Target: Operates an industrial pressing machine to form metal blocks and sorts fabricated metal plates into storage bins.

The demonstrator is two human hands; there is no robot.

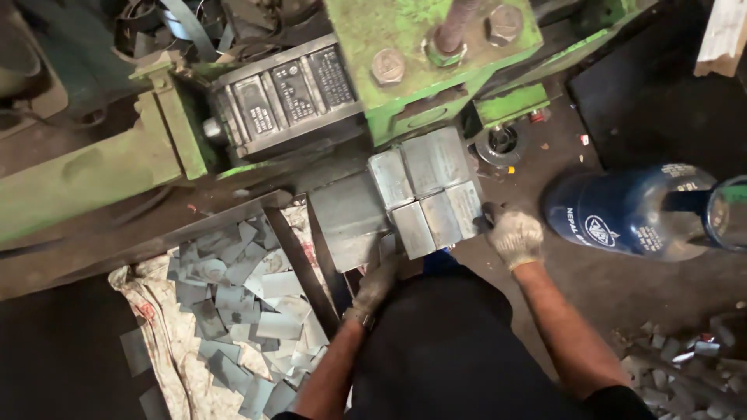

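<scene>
A stack of flat grey metal plates (428,190) lies on the bed of a green press machine (436,47), just in front of me. My right hand (513,236), in a dirty white glove, grips the right edge of the stack. Gloved as well, my left hand (375,286) sits under the lower left corner of the plates, beside a dark metal block (346,222); whether its fingers close on anything is hidden.
A sack (167,342) full of several cut metal pieces (241,303) lies at lower left, beside a slanting metal bar (299,268). A large blue water jug (638,214) lies at right. More metal scraps (677,365) sit at lower right.
</scene>
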